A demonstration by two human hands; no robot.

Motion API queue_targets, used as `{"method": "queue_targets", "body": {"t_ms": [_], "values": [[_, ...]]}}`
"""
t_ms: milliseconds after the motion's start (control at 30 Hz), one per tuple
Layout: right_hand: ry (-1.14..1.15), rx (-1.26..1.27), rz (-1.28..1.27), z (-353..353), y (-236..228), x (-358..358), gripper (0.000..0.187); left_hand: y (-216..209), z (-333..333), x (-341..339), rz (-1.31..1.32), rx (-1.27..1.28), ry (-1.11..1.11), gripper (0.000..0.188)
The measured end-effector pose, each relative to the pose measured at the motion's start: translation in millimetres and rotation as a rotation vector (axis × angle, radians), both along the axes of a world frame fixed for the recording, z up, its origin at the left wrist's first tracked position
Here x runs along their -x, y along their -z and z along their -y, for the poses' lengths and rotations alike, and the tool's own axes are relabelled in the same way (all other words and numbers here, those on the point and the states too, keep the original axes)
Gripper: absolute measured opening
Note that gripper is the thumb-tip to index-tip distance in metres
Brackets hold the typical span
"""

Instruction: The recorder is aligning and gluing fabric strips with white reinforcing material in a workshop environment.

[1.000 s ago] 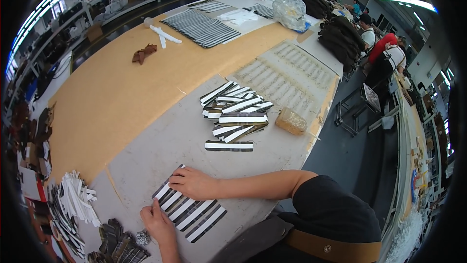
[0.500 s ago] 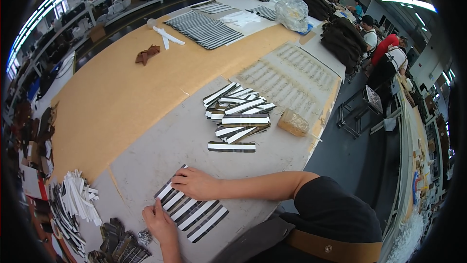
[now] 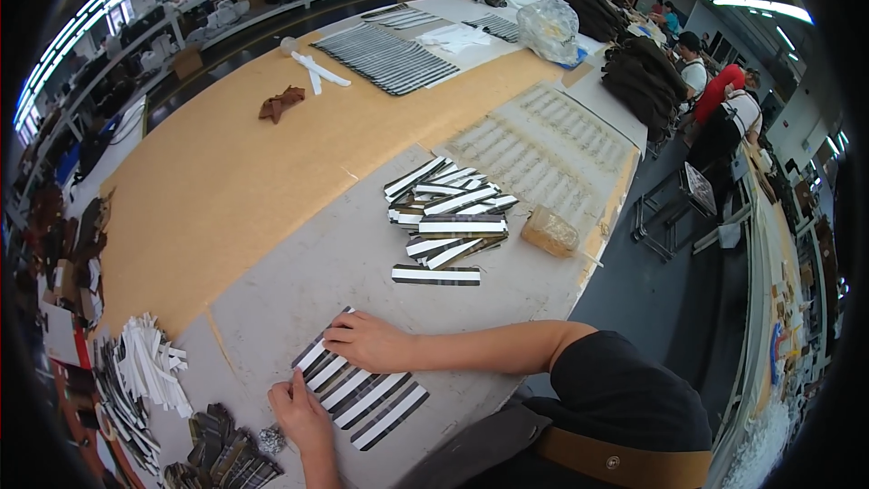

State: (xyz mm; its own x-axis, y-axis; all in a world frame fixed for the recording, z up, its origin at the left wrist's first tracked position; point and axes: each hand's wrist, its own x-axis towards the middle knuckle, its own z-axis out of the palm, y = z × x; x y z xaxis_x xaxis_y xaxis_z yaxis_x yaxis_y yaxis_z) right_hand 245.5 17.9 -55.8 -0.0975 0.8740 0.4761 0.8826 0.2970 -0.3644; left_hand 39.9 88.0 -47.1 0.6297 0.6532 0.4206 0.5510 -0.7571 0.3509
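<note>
Dark plaid fabric strips (image 3: 377,401), each with a white band along it, lie side by side in a slanted row before me. At the row's far-left edge, my left hand (image 3: 306,418) pinches the lower end of the outermost fabric strip (image 3: 310,355) between thumb and finger. My right hand (image 3: 371,342) rests over the upper part of the row, its bent fingers closed at that same strip's other end; the fingertips are partly hidden. Beyond the hands, one similar strip (image 3: 435,275) lies alone, next to a loose pile of such strips (image 3: 457,213).
A brown taped block (image 3: 550,232) sits right of the pile. White strips (image 3: 149,362) and dark plaid pieces (image 3: 222,453) lie at the lower left. Brown paper (image 3: 208,199) covers the table's far side, holding a brown scrap (image 3: 281,104). A wheeled stand (image 3: 674,208) is beyond the right edge.
The whole view has shifted slightly, so everything appears a little further right. Both hands stay at the same fabric strip, with no clear movement against the row.
</note>
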Motion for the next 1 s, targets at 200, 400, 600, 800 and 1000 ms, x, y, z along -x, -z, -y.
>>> {"method": "queue_targets", "body": {"t_ms": [200,400,600,800,1000], "values": [[-0.004,0.004,-0.004,0.9,-2.4,-0.6,0.030,-1.1,1.2,-0.6,-0.002,0.015,-0.005,0.035],[-0.002,0.004,0.010,1.2,-1.7,-0.6,0.030,0.0,0.8,-0.8,0.005,0.016,-0.006,0.035],[-0.009,0.059,0.007,1.4,-4.1,-0.8,0.033,1.4,-0.1,0.0,0.025,0.008,-0.001,0.036],[-0.001,0.057,0.016,2.4,-4.8,-0.7,0.033,-0.1,1.2,-1.5,0.037,-0.002,0.007,0.037],[-0.007,0.072,0.024,2.4,-5.7,-1.5,0.033,2.2,0.7,-1.2,0.045,-0.009,-0.003,0.035]]}}
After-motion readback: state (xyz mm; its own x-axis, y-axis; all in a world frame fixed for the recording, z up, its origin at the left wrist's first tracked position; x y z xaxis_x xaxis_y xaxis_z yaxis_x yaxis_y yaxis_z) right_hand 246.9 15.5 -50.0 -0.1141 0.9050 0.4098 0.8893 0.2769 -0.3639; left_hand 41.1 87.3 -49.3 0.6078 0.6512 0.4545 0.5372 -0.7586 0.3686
